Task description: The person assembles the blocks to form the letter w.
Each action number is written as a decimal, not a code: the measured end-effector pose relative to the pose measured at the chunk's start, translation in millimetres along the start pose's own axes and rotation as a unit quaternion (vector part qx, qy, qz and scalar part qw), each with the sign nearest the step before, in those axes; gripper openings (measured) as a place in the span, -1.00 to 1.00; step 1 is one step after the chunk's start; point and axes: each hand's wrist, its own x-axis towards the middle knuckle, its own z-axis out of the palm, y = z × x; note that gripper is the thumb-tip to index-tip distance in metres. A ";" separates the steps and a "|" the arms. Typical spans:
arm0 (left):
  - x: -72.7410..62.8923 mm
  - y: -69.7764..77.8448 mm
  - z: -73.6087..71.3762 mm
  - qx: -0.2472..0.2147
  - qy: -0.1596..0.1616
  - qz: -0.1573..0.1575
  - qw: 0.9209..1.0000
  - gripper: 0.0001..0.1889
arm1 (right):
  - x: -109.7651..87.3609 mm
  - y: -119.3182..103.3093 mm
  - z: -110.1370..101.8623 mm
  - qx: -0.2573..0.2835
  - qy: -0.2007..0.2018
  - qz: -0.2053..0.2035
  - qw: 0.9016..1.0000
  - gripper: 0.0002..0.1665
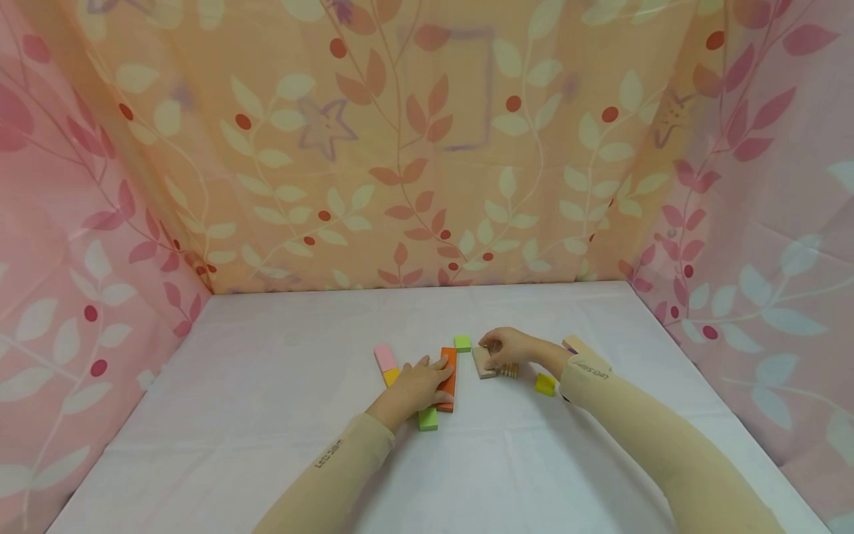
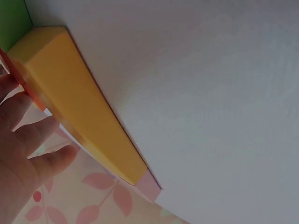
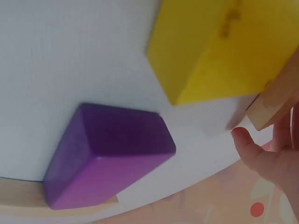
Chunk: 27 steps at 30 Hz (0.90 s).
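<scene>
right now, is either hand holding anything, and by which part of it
Left hand holds nothing, only resting on the orange block. Right hand is at the pale wooden block; whether its grip is closed on it cannot be told.

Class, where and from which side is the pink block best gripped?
Pinch the pink block across its long sides, toward the far end, probably best from above: both those sides look free, while its near end meets the orange-yellow block, beside the left hand.
</scene>
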 end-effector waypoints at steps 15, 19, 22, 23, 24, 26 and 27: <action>2.6 -2.4 1.7 -0.016 0.000 0.000 1.000 -0.30 | -1.3 9.9 7.1 -0.024 0.030 -0.027 0.999 -0.44; 3.3 -3.0 2.5 -0.016 -0.001 0.000 1.000 -0.30 | -1.6 9.5 7.1 -0.020 0.029 -0.032 0.999 -0.43; 3.2 -3.0 2.6 -0.016 -0.001 0.001 1.000 -0.30 | -1.3 10.4 7.5 -0.021 0.031 -0.038 0.999 -0.43; 3.0 -2.8 2.4 -0.016 -0.001 0.001 1.000 -0.30 | -1.1 10.9 7.7 -0.020 0.031 -0.042 0.998 -0.44; 2.9 -2.7 2.5 -0.018 -0.002 0.000 1.000 -0.30 | -1.1 11.6 8.0 -0.019 0.031 -0.044 0.998 -0.44; 2.6 -2.3 2.1 -0.020 -0.003 0.000 1.000 -0.30 | -1.1 12.8 8.5 -0.020 0.032 -0.051 0.998 -0.44; 2.3 -2.0 1.8 -0.021 -0.004 0.000 1.000 -0.30 | -1.2 13.3 8.6 -0.021 0.031 -0.053 0.998 -0.45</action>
